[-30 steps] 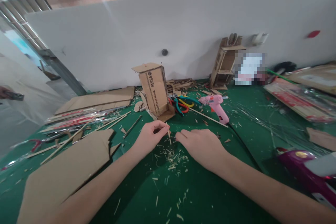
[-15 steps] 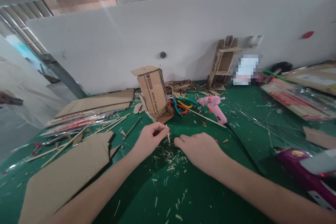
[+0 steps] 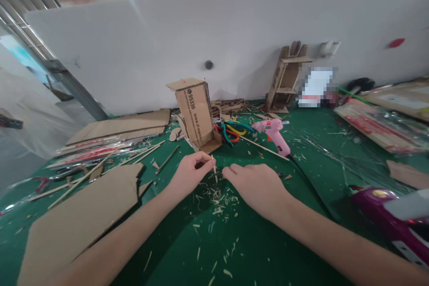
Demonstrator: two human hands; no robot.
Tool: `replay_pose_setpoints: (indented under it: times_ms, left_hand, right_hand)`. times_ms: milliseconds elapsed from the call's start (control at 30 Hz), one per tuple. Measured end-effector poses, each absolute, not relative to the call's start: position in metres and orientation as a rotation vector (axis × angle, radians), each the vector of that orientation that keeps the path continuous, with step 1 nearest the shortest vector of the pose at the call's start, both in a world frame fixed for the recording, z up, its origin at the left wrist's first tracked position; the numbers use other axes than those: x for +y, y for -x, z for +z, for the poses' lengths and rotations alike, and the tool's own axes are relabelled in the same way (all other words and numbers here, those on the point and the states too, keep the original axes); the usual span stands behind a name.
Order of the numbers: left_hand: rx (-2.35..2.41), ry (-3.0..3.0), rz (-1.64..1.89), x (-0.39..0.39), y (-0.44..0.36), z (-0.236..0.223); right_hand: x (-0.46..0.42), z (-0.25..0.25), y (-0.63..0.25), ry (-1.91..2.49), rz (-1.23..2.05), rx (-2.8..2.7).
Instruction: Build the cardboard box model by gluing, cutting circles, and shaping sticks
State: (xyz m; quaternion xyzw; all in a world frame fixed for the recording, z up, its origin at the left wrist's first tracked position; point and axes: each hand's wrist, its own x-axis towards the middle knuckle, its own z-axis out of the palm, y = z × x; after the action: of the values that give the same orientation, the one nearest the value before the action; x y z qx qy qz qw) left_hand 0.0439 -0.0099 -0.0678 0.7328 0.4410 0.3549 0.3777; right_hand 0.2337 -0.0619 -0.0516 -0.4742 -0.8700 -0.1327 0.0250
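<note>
Between the thumb and fingers of my left hand [image 3: 192,172] is a short, thin wooden stick [image 3: 215,170], held nearly upright. My right hand [image 3: 256,185] lies close on its right with the fingers curled. A small dark tip shows between the right fingers and the stick, but what the hand grips is mostly hidden. Pale wood shavings [image 3: 219,201] are scattered on the green table [image 3: 254,250] under both hands. Just beyond the hands stands a tall cardboard piece with a small open base [image 3: 194,116].
A pink glue gun [image 3: 276,134] with a black cord lies right of several pliers [image 3: 231,132]. A cut cardboard sheet [image 3: 80,214] and long sticks [image 3: 144,154] lie left. At the right edge is a purple device [image 3: 378,210]. A cardboard shelf [image 3: 286,80] stands by the white wall.
The view has shifted slightly. Both hands keep nearly the same positions, and the left still pinches the stick, which now leans a little differently.
</note>
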Motion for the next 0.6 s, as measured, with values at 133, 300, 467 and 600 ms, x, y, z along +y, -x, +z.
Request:
replay_pose_setpoints:
  times_ms: [133, 300, 467, 600]
  left_hand:
    - [1.120, -1.869, 0.914, -0.010, -0.043, -0.069]
    - [1.116, -1.883, 0.922, -0.010, -0.043, -0.069]
    - [1.117, -1.894, 0.923, -0.011, -0.043, -0.067]
    - [1.102, -1.890, 0.916, -0.011, -0.044, -0.065]
  right_hand:
    - [-0.063, -0.050, -0.233, 1.495, -0.344, -2.754]
    - [-0.065, -0.054, -0.234, 1.463, -0.313, -2.758]
    - [-0.066, -0.060, -0.236, 1.453, -0.459, -2.601]
    - [-0.063, -0.060, -0.237, 1.442, -0.507, -2.587]
